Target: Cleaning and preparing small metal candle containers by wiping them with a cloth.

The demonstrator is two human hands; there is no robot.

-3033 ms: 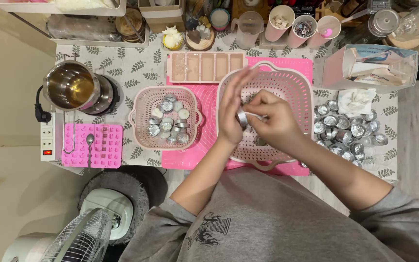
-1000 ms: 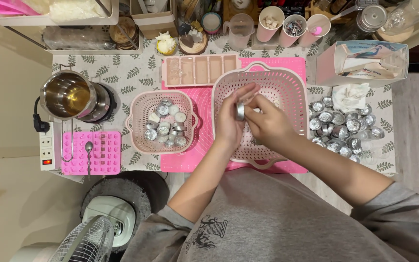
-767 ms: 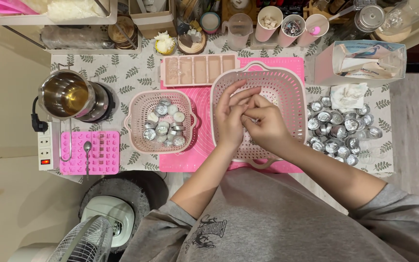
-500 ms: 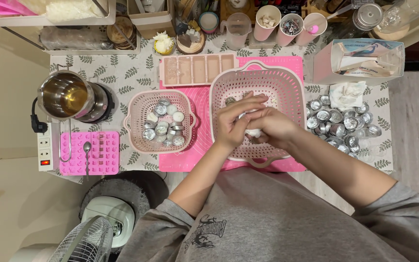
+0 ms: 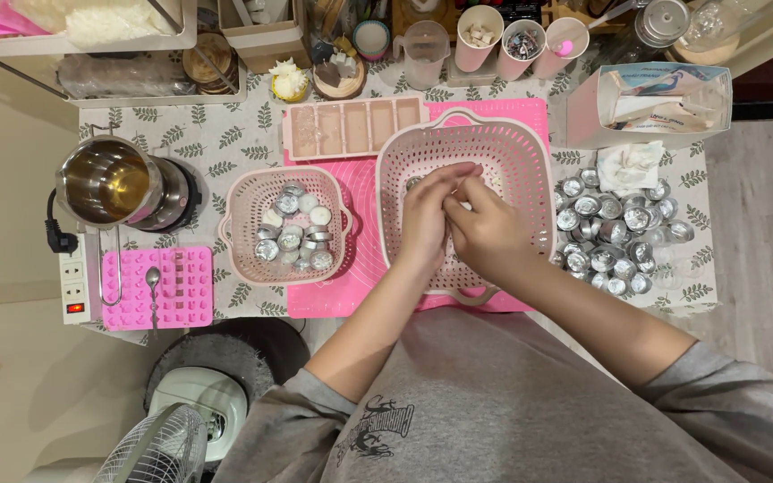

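Both hands meet over the large pink perforated basket [image 5: 530, 161], which sits on a bright pink mat [image 5: 364, 201] near the middle of the worktop. The left hand [image 5: 429, 215] and right hand [image 5: 485, 234] press together, fingers curled narrowly inward toward each other; what they pinch between them is hidden, so I cannot tell what they hold.

Just left of them stands a smaller pink basket [image 5: 245, 207] holding small round metal tealight cups, some filled with white wax. Right of the large basket lies a loose heap of empty metal cups [image 5: 615, 234] on the cloth. Behind the baskets rests a pale pink segmented mould tray [image 5: 355, 127].

The worktop wears a white cloth printed with green leaves [image 5: 234, 134]. At its left edge stand a steel melting pot [image 5: 109, 186], a pink silicone mould [image 5: 163, 288] with a spoon [image 5: 153, 295], and a power strip [image 5: 73, 282]. Cups and jars line the far edge. Below, a fan [image 5: 149, 447] stands on a beige floor [image 5: 11, 376].
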